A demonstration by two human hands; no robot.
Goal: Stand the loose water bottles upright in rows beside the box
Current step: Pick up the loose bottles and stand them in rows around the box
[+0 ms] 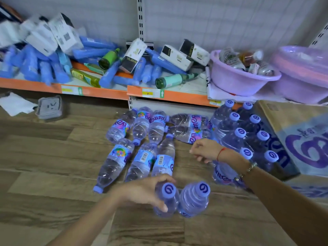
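Several loose water bottles (142, 160) with purple caps lie flat on the wood floor in the middle. Against the cardboard box (294, 125) at the right, several bottles (241, 134) stand upright in two rows. Two more upright bottles stand near me: my left hand (142, 192) grips the left one (166, 201), and the other bottle (194, 199) stands right beside it. My right hand (204, 150) hovers over the floor between the lying bottles and the standing rows, fingers loosely curled, holding nothing.
A low orange-edged shelf (106, 93) runs along the back, piled with blue packs, white cartons and green bottles. Two lilac plastic basins (236, 80) sit at its right end. A grey plastic lid (49, 108) and white paper (14, 103) lie on the floor at the left.
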